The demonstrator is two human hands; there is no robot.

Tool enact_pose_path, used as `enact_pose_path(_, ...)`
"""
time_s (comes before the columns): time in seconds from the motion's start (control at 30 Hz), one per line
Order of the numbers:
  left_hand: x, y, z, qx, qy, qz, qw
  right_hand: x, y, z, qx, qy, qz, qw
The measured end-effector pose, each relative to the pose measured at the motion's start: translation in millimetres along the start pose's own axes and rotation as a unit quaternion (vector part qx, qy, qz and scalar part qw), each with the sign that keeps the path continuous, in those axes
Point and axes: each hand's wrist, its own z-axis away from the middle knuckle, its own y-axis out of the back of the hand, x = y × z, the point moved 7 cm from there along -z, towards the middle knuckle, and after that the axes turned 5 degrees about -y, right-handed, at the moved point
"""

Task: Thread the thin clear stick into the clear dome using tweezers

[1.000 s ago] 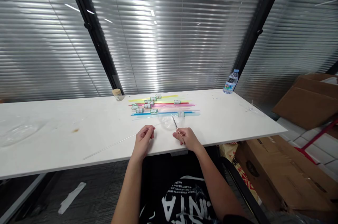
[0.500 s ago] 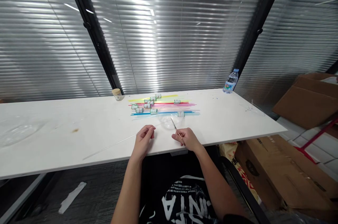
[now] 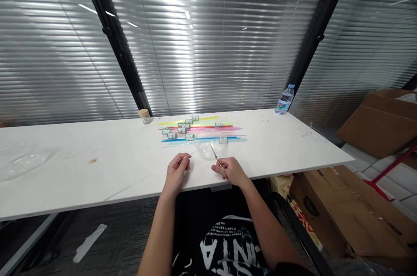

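"What's in the hands, taking twelve as straight ahead of the person?"

"The left hand (image 3: 177, 172) has thumb and fingertips pinched together on a thin clear strand (image 3: 146, 177). It slants off toward eight o'clock, ending by the near edge of the white table (image 3: 114, 154)."

"And the right hand (image 3: 230, 169)?"

"Fingers curled snugly round the handles of a pair of scissors (image 3: 214, 153), tips toward eleven. I can't tell from here how far apart the blades are."

"What's just past them?"

"At twelve, a clear rounded thing (image 3: 208, 151), see-through enough that I can't say whether it touches the blue sticks (image 3: 179, 140) behind. Beyond those come red and pink sticks (image 3: 202, 127), then yellow ones (image 3: 208, 118), with printed labels wrapped among them."

"Farther back?"

"A small jar (image 3: 144, 116) with a tan lid, between ten and eleven, and a blue-capped water bottle (image 3: 284, 102) between one and two. Behind it all, slatted blinds (image 3: 208, 50) across the glass."
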Motion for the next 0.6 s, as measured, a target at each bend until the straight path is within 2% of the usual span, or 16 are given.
enact_pose_path(0.17,2.0,-0.2,0.4,-0.011,-0.011,-0.029,0.999,1.5,-1.7,-1.0,-0.014,-0.009,-0.014,1.000)
enact_pose_path(0.6,0.9,1.4,0.2,0.004,-0.009,-0.013,1.000,-1.4,-0.2,0.4,0.001,-0.002,-0.009,1.000)
